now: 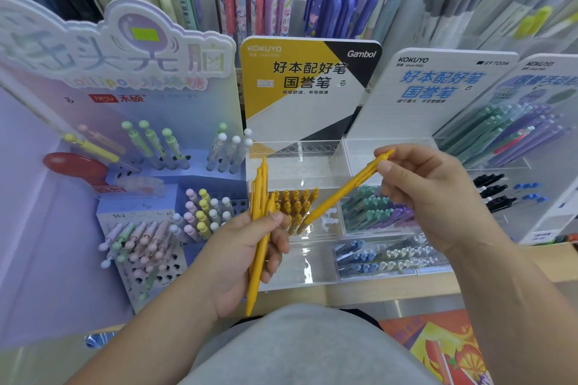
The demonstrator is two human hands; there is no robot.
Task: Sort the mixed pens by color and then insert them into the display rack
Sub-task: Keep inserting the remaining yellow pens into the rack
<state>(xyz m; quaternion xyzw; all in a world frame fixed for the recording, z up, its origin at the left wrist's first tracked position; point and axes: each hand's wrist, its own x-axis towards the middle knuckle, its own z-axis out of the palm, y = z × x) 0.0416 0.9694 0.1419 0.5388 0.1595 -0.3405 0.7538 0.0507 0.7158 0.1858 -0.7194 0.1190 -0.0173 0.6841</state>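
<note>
1. The yellow pen [344,190], centre frame, slants tip-down toward the standing yellow pens [297,200] in the clear rack [300,159]; aim it at a free hole beside them.
2. The right hand [431,197] pinches its top end; bring it upright before pushing.
3. The left hand [247,259], lower centre, curls round the spare yellow bundle [261,187]; keep that clear.

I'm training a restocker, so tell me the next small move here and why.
Probably lower the yellow pen in the right hand tip-first into a free hole of the clear rack, next to the standing yellow pens: its tip points at that row, and the left hand holds a bundle of yellow pens.
</note>
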